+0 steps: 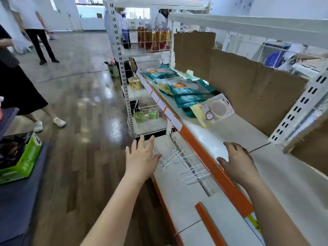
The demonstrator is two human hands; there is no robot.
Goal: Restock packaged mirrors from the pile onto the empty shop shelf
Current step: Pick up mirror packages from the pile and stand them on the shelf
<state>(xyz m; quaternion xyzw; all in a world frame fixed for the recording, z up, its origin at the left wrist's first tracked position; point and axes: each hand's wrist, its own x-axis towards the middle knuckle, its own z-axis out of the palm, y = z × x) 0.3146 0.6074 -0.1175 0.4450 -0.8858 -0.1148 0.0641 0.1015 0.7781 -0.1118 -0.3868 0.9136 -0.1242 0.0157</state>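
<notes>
A pile of packaged mirrors [184, 89] in teal and yellow wrappers lies at the far end of the white shelf [230, 139] with its orange front edge. The nearest package [213, 110] is yellow and clear, showing a round mirror. My right hand [236, 160] is over the shelf's bare part near the front edge, fingers relaxed, holding nothing. My left hand [142, 157] hovers in front of the shelf above the wire hooks, fingers spread and empty.
Torn brown cardboard [248, 86] backs the shelf. White wire hooks [186, 167] stick out below the shelf edge. A wire rack [147, 96] with cups and bottles stands at the shelf's end. People stand on the wooden floor at left. A green crate [21, 157] sits at left.
</notes>
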